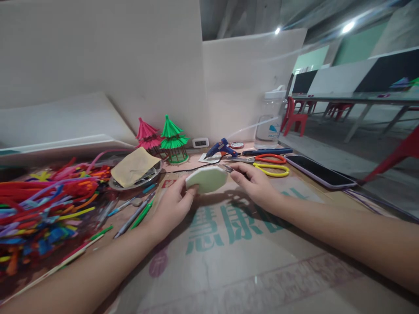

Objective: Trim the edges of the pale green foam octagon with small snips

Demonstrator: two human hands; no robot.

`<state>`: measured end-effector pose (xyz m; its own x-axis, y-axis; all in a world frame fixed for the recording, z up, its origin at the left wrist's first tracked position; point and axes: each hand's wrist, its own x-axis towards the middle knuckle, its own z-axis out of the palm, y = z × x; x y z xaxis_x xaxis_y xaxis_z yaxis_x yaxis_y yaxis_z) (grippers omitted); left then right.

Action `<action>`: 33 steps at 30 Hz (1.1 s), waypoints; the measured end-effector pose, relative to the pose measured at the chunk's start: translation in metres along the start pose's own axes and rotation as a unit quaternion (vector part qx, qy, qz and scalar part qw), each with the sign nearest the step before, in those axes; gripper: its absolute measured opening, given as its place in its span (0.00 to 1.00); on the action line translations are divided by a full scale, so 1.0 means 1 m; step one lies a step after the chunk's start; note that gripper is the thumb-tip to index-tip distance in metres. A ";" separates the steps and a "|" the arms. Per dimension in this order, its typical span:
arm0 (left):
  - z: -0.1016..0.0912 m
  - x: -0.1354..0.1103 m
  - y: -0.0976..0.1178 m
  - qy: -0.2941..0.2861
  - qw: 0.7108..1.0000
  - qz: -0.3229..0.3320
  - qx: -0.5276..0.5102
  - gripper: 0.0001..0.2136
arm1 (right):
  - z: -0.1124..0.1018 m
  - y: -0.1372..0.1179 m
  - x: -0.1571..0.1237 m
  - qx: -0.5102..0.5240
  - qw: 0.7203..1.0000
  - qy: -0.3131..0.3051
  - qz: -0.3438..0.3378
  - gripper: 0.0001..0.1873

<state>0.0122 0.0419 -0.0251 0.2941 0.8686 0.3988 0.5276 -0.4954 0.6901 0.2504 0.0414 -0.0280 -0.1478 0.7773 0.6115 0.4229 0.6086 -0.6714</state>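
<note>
My left hand (173,204) grips the left edge of a pale green, many-sided foam piece (207,179) held just above the cardboard-covered table (248,261). My right hand (253,182) holds the piece's right edge, fingers curled; a small metal tool tip (227,167) shows at its fingers. Both hands are closed on the foam piece.
A heap of coloured pipe cleaners (39,205) lies at left, with pens (135,213) beside it. Pink (148,135) and green (173,138) paper pavilions stand at the back. A blue glue gun (221,148), scissors (270,165), a phone (319,171) and a water bottle (271,120) lie to the right.
</note>
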 end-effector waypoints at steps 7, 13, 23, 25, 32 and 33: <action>-0.001 0.000 0.006 -0.017 1.000 -0.007 -0.019 0.16 | 0.004 -0.004 -0.001 0.037 0.997 -0.061 0.042 0.13; 0.000 0.000 0.004 0.015 1.000 -0.006 -0.002 0.13 | 0.001 -0.004 -0.003 -0.022 0.997 -0.034 -0.058 0.13; -0.002 -0.005 0.008 0.003 0.997 0.031 0.073 0.09 | -0.005 -0.003 -0.001 -0.108 0.982 -0.011 -0.156 0.14; -0.002 -0.006 0.008 0.003 0.996 0.037 0.084 0.09 | -0.005 -0.003 -0.001 -0.118 0.981 -0.006 -0.153 0.14; -0.003 -0.007 0.008 -0.002 0.994 0.049 0.095 0.11 | -0.006 -0.001 -0.001 -0.133 0.979 0.000 -0.153 0.14; -0.003 -0.007 0.008 -0.002 0.994 0.050 0.096 0.11 | -0.006 -0.001 -0.001 -0.134 0.979 -0.001 -0.151 0.13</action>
<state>0.0119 0.0321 -0.0202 0.3566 0.8149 0.4569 0.6374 -0.5697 0.5188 0.2552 0.0386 -0.0252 -0.3038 0.5688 0.7643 0.5791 0.7472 -0.3259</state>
